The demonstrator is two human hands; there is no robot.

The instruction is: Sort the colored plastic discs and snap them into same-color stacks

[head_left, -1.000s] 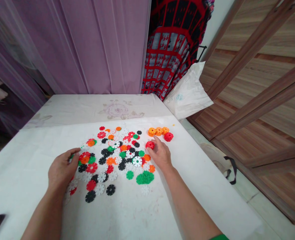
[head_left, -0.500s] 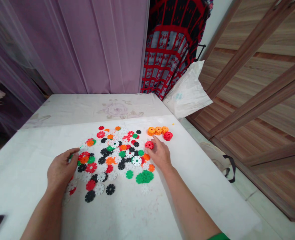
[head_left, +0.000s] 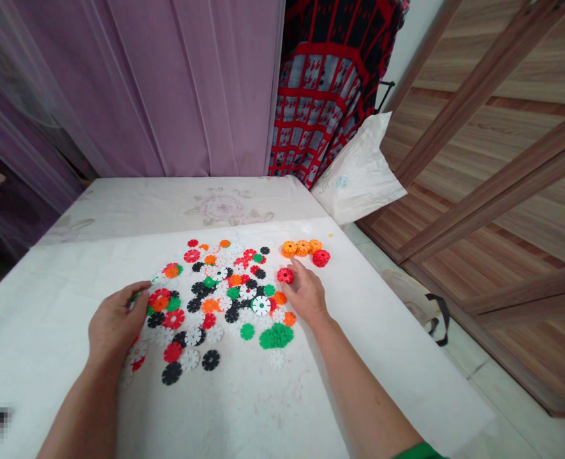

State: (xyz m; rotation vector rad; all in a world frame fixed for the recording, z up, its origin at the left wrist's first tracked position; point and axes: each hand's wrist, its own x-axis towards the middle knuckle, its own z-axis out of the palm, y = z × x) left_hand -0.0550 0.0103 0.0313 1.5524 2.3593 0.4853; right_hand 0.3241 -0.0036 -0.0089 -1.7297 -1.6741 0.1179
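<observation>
On my feed, the left hand (head_left: 115,319) curls at the left edge of the loose multicoloured notched plastic discs (head_left: 224,303); whether its grip pinches any, I can't tell. A careless sweep could scatter them across the white-covered bench (head_left: 244,408). Rightward, the right hand (head_left: 308,296) brackets a small round red plastic piece (head_left: 285,275) between thumb and fingers, pressure unclear; a stray knuckle could topple the orange notched stacks (head_left: 302,247) just beyond.

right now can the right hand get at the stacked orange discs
Most likely yes: the right hand has a fingertip close by the stacked orange discs, and nothing seems to block the way. The red stack near its thumb sits off to the side.
</observation>
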